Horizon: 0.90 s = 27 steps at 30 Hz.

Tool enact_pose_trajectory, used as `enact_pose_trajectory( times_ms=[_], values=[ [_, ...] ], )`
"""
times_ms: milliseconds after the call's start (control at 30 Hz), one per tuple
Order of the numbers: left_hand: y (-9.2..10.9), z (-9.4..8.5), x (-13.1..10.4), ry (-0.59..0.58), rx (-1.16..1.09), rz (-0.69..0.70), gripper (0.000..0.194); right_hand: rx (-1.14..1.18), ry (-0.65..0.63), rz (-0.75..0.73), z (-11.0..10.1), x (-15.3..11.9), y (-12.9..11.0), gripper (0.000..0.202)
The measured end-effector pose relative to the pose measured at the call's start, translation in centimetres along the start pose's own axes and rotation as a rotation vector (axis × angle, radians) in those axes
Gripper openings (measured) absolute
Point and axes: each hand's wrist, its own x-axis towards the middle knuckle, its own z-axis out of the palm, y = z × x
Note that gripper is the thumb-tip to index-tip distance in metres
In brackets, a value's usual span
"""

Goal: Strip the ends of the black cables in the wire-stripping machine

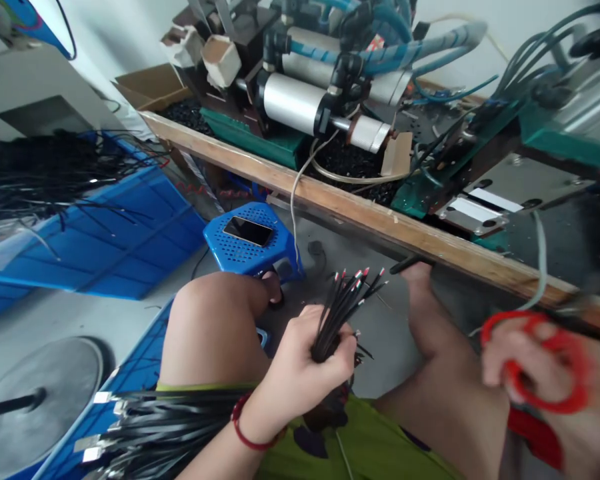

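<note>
My left hand (313, 360) is wrapped round a bundle of thin black cables (337, 313). Their upper ends fan out above the fist and show small red, white and green wire tips. At the right edge, my right hand (535, 367) grips red-handled scissors (570, 387), with fingers through the loops. Motion blurs this hand, and I cannot make out the blades. More black cables with pale metal plugs (180, 427) lie beside my left thigh, under my left forearm.
A wooden-edged bench (360, 227) with air-cylinder machinery (295, 103) runs across ahead. Below it, a blue stool (240, 257) bears a phone (249, 231). On the left stand a blue crate (130, 247) heaped with black cables and a round grey base (55, 393).
</note>
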Motion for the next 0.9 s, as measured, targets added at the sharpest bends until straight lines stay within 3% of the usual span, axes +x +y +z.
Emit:
enact_pose_trajectory(
  times_ms=[100, 200, 267, 433, 733, 900],
  values=[
    [-0.1, -0.1, 0.1, -0.030, -0.053, -0.021, 0.019, 0.165, -0.415, 0.119, 5.4, -1.9, -1.8, 0.072],
    [-0.2, 0.0, 0.2, -0.058, -0.105, -0.044, 0.019, 0.245, -0.543, 0.247, 8.0, -2.7, -2.8, 0.070],
    [-0.3, 0.1, 0.2, -0.065, -0.120, -0.055, 0.019, 0.275, -0.571, 0.291, 8.6, -2.9, -3.1, 0.067],
    [-0.5, 0.2, 0.2, -0.082, -0.164, -0.066, 0.018, 0.383, -0.461, 0.299, 8.8, -3.5, -3.4, 0.063],
    [-0.8, 0.3, 0.1, -0.130, -0.245, -0.154, 0.016, 0.436, -0.429, 0.310, 9.3, -3.6, -4.1, 0.061],
    [-0.9, 0.4, 0.0, -0.136, -0.264, -0.167, 0.017, 0.383, -0.525, 0.302, 9.1, -3.2, -3.3, 0.063]
  ],
)
